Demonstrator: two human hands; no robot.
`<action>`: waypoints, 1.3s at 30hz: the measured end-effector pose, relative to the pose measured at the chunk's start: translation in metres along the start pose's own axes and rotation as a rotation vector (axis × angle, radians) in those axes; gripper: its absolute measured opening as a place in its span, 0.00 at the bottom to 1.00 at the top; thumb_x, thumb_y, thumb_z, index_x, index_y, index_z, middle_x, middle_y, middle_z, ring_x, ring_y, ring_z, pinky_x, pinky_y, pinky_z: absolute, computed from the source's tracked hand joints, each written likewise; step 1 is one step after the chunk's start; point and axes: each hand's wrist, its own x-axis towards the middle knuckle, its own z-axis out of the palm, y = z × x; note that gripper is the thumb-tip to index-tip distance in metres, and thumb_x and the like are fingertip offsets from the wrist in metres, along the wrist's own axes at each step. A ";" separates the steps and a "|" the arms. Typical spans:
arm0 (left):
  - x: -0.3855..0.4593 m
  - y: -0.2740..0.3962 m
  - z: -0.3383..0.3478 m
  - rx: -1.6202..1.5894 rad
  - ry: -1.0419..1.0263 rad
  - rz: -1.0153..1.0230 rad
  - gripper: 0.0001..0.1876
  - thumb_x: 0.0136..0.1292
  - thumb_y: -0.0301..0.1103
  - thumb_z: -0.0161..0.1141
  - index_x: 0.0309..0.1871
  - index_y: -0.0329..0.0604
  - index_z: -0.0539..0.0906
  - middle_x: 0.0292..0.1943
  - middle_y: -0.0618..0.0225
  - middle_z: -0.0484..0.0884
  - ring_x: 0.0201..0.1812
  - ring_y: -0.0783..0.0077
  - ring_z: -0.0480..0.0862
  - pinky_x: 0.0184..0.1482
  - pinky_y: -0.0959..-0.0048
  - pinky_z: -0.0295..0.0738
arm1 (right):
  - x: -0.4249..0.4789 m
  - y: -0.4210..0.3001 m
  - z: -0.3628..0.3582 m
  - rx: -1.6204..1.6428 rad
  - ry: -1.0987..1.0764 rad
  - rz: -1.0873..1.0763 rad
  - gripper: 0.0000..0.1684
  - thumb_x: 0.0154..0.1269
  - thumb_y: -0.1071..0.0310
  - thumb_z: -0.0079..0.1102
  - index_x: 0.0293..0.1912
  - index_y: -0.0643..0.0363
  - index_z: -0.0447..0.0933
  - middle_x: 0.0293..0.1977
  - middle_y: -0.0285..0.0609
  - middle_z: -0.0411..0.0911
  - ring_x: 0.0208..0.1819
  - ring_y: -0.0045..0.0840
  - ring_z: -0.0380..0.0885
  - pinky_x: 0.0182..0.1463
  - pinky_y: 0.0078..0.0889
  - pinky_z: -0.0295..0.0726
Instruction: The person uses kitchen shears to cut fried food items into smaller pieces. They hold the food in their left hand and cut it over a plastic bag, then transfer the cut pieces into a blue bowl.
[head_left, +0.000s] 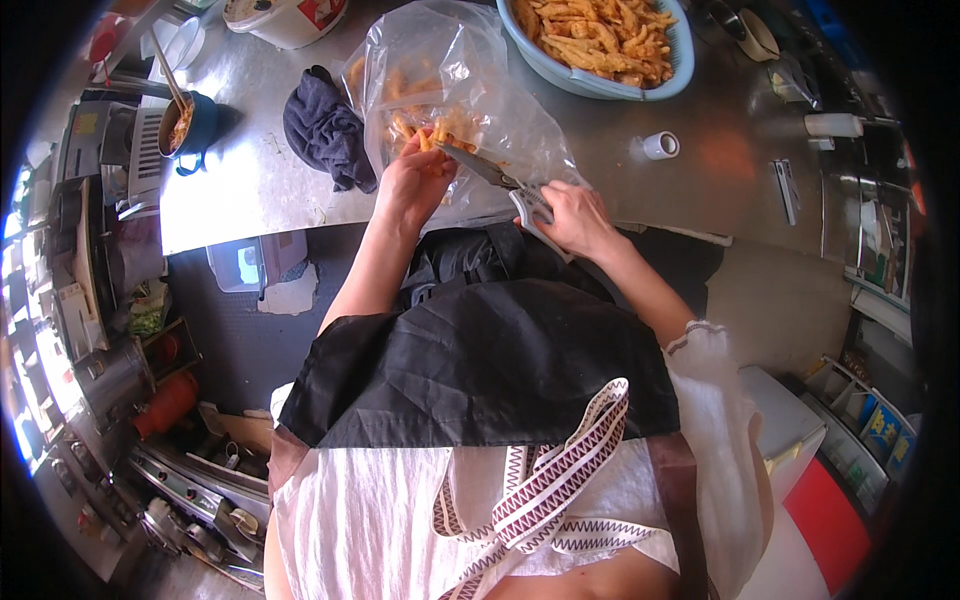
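Note:
My left hand (416, 184) pinches a golden-orange chicken foot (424, 140) above a clear plastic bag (517, 112). In my right hand (581, 217) are kitchen scissors (491, 169) with grey-white handles. Their blades point left and reach the piece at my left fingertips; whether they touch it is hard to tell. More orange pieces lie in or under the bag, partly hidden by its shiny folds. Beyond it, to the right, a light-blue plastic basket (585, 84) is heaped with fried-looking chicken feet (600, 41).
A dark crumpled cloth (324, 127) lies left of the bag on the steel table (255, 161). Farther left stands a blue mug (199, 127) with chopsticks in it. A white tub (289, 26) is at the back. To the right are a small white cylinder (661, 145) and a metallic object (786, 191).

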 end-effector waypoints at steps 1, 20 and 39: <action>-0.001 0.000 0.002 0.007 0.010 0.006 0.18 0.60 0.15 0.39 0.53 0.39 0.66 0.47 0.57 0.70 0.41 0.69 0.72 0.40 0.75 0.66 | 0.000 0.000 -0.001 -0.014 -0.001 0.002 0.26 0.52 0.46 0.63 0.26 0.63 0.73 0.28 0.47 0.74 0.33 0.43 0.75 0.35 0.42 0.73; -0.019 0.011 -0.001 0.062 -0.109 -0.301 0.26 0.69 0.52 0.37 0.46 0.33 0.70 0.27 0.60 0.75 0.21 0.71 0.71 0.23 0.79 0.65 | 0.002 -0.003 -0.020 0.261 -0.021 0.171 0.19 0.54 0.50 0.62 0.31 0.58 0.81 0.24 0.48 0.78 0.30 0.41 0.78 0.33 0.38 0.73; -0.007 0.018 0.126 0.639 -0.463 -0.048 0.19 0.70 0.40 0.36 0.53 0.35 0.69 0.21 0.70 0.63 0.21 0.79 0.60 0.24 0.81 0.56 | -0.005 0.006 -0.001 0.216 -0.174 0.186 0.36 0.54 0.31 0.52 0.27 0.61 0.77 0.22 0.51 0.76 0.31 0.44 0.78 0.35 0.42 0.73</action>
